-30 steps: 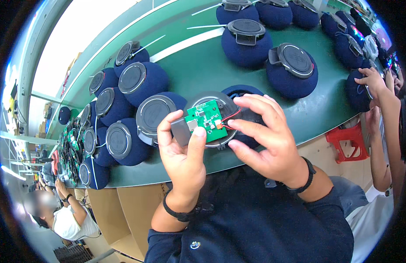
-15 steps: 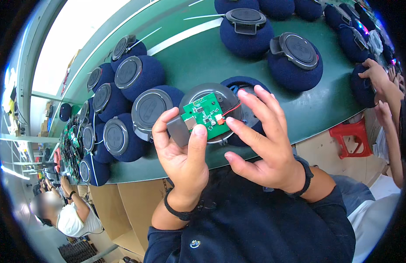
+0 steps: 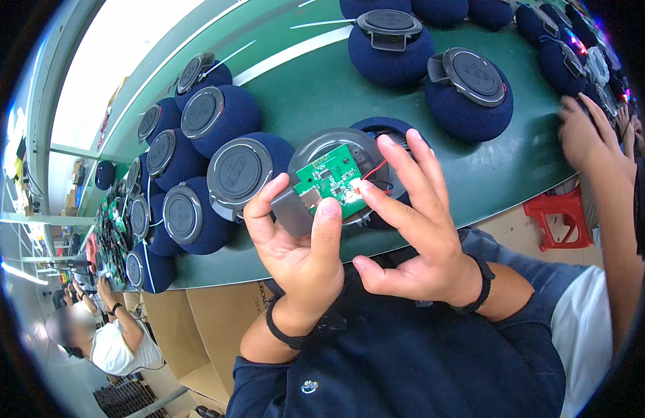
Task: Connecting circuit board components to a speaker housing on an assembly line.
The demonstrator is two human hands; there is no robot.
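My left hand (image 3: 298, 244) holds a dark round speaker top cover (image 3: 367, 150) with a green circuit board (image 3: 324, 171) on its underside. The thumb presses on the board's edge, while the fingers sit by the cover's grey protruding tab (image 3: 292, 211). My right hand (image 3: 427, 240) has its fingers spread, its index fingertip touching a small wire connector (image 3: 356, 184) on the board. From there a red wire (image 3: 376, 168) runs towards the right fingers. Behind the cover stands an opened navy fabric speaker body (image 3: 390, 127), partly hidden.
Several navy round speakers (image 3: 225, 122) stand on the green table (image 3: 301, 90) to the left, more at the far right. A co-worker's hand (image 3: 590, 139) is at the right. Below lie a cardboard box (image 3: 221, 320) and a red stool (image 3: 559, 217). Another person (image 3: 120, 341) works at left.
The cover and board have shifted slightly right, and my right index fingertip now covers more of the connector. At the right, the co-worker's hand has moved and the speaker it held is gone from that spot.
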